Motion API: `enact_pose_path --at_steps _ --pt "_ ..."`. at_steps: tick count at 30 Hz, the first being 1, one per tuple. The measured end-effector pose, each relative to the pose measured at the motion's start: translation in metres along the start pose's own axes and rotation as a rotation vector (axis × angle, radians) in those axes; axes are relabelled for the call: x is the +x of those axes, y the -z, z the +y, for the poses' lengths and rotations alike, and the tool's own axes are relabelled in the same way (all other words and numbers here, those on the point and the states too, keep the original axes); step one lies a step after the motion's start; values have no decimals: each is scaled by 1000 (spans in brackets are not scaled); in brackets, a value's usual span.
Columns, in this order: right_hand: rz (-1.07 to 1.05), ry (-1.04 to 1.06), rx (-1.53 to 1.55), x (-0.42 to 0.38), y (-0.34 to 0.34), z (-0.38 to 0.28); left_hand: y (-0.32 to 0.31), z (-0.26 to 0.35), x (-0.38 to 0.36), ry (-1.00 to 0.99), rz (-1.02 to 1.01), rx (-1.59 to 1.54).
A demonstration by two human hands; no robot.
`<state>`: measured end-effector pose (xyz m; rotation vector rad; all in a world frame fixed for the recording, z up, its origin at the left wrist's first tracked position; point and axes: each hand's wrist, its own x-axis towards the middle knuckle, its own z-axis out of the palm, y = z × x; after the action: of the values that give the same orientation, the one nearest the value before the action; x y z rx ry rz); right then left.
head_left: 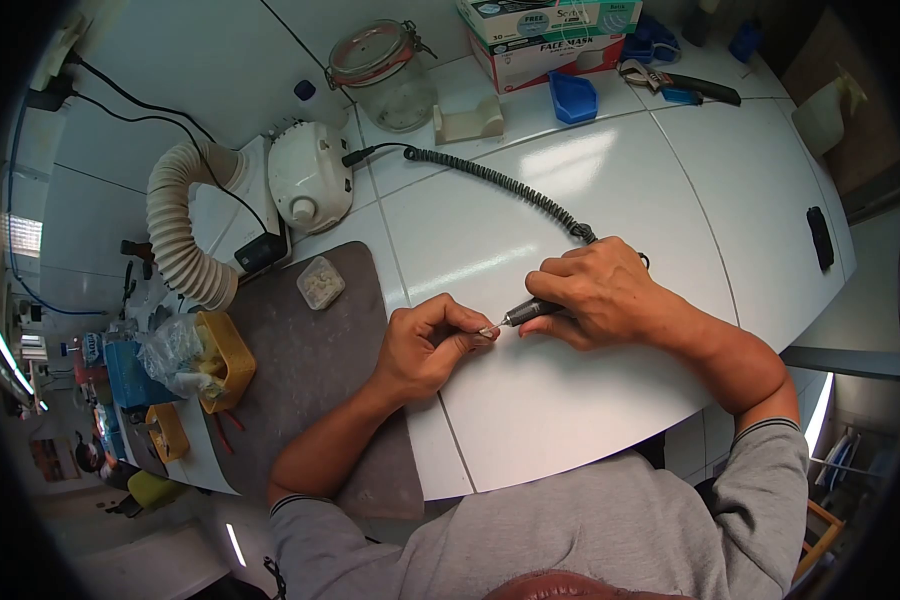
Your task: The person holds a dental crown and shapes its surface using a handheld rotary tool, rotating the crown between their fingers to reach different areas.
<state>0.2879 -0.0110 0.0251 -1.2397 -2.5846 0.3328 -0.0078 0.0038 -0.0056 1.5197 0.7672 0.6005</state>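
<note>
My right hand (598, 296) is wrapped round a dark rotary handpiece (532, 311), its thin metal bit pointing left. Between the thumb and fingertips of my left hand (428, 350) is a small whitish piece (487, 332), partly hidden by the fingers. The bit's tip meets the piece in this view. Both hands are over the white tiled worktop (560, 400). From the handpiece a black coiled cord (505, 180) runs back to a white control box (310, 180) with a round knob.
A grey mat (315, 350) carries a small clear container (320, 284) and a yellow bin (232, 362). Behind stand a ribbed hose (175, 220), a glass jar (382, 85), a blue tray (573, 98), mask boxes (550, 60) and an adjustable wrench (675, 82).
</note>
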Motion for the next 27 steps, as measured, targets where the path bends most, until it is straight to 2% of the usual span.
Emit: enact_pose_path --at_steps 27 --pt "15 -50 -7 -1 -1 -3 1 4 -1 -10 35 45"
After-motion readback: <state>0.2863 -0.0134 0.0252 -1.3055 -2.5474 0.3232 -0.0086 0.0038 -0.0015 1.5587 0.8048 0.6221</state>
